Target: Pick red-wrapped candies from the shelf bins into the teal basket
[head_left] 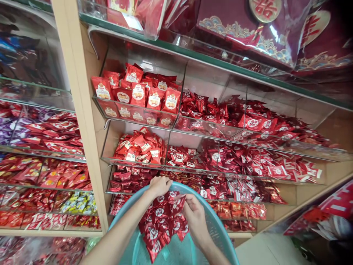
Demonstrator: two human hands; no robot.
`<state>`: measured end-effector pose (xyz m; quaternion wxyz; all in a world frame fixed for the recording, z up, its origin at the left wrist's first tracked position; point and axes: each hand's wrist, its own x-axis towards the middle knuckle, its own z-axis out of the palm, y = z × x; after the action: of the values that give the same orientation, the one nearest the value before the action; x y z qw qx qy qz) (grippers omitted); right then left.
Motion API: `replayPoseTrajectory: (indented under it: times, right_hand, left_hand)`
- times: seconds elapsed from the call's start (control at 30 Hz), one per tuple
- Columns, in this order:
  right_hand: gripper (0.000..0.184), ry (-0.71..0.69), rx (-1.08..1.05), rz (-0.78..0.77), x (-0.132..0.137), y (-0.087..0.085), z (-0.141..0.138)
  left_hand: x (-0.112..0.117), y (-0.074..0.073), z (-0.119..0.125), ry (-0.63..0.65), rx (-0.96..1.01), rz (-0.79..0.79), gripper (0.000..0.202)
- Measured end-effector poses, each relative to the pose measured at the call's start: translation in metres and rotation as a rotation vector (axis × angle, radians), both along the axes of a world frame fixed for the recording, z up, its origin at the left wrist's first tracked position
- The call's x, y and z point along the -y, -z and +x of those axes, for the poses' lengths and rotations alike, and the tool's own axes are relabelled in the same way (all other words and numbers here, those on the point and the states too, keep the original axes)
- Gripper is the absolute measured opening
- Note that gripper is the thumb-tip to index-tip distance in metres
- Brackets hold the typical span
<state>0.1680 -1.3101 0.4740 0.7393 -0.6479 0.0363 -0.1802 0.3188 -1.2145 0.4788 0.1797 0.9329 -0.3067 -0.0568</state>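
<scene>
A teal plastic basket (219, 224) is in front of me at the bottom middle. Several dark red candy packets (160, 213) with round white labels lie heaped inside it. My left hand (160, 186) is closed over the basket's far rim, its fingers curled and partly hidden. Inside the basket, my right hand (195, 217) pinches a red candy packet (179, 203) between thumb and fingers at the right side of the heap.
Tiered shelves hold red snack packets (138, 92) and dark red packets (220, 156) behind clear front panels (204, 127). A wooden post (78, 110) divides them from shelves on the left. Overhead, a glass shelf (193, 53) carries maroon gift bags (234, 33).
</scene>
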Motion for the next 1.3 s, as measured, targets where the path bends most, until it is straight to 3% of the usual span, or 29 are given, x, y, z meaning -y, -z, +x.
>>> replayPoseTrajectory:
  times: [0.13,0.37,0.6,0.67,0.77,0.9,1.0,1.2,1.3]
  right_hand:
    - [0.019,-0.174,-0.150,0.305,-0.006,0.010,-0.005]
    - [0.037,-0.281,-0.311,0.502,-0.017,0.019,-0.021]
    - [0.059,-0.546,-0.583,0.756,-0.023,0.022,-0.026]
    - [0.053,-0.562,-0.576,0.729,-0.022,0.019,-0.027]
    - [0.036,-0.519,-0.592,0.551,-0.022,0.019,-0.028]
    - [0.036,-0.445,-0.621,0.333,-0.019,0.024,-0.027]
    - [0.031,-0.318,-0.573,0.327,-0.010,0.021,-0.025]
    - [0.024,-0.131,-0.452,0.318,0.018,-0.001,-0.022]
    - [0.024,-0.091,-0.433,0.278,0.025,-0.003,-0.021]
  left_hand:
    - [0.004,0.000,-0.005,0.029,0.013,0.006,0.050]
    - [0.006,0.004,-0.009,0.060,0.022,0.014,0.051]
    - [0.007,0.005,-0.011,0.063,0.014,0.027,0.050]
    - [0.007,0.006,-0.012,0.063,0.017,0.025,0.049]
    - [0.005,0.008,-0.012,0.061,0.013,0.021,0.050]
    - [0.003,0.010,-0.010,0.046,0.007,0.032,0.051]
    - [0.002,0.011,-0.008,0.054,0.011,0.030,0.051]
    - [0.002,0.008,-0.008,0.039,-0.004,0.034,0.051]
    - [0.002,0.005,-0.009,0.031,-0.025,0.039,0.050]
